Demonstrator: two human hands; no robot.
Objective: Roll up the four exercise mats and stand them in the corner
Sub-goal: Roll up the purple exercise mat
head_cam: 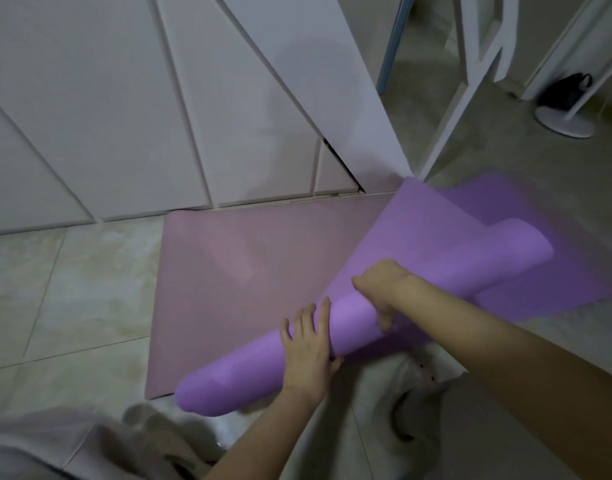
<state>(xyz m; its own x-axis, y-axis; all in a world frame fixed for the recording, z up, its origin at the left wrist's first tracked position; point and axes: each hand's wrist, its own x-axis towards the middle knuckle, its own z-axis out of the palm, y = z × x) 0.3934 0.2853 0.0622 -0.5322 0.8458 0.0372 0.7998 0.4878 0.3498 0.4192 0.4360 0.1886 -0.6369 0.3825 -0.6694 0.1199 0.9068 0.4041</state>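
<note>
so the purple mat (228, 382) is half rolled on the floor (72, 289), roll running 7 to 2 o'clock under both hands, left hand (309, 348) pressing flat with fingers spread, right hand (384, 289) curled over the top, loose sheet toward 1 o'clock

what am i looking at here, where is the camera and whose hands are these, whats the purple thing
There is no machine here. There is one picture, taken by a wide-angle camera worn on a person's head, looking down at their own two bare hands.

The purple thing is a purple exercise mat, partly rolled into a tube that runs from lower left to upper right. The left hand lies on the roll with fairly straight fingers. The right hand curls over the top of it.

Under it a pink exercise mat lies flat on the tiled floor, with its far edge against white panelled doors. At upper right stands a round white stand base.
</note>
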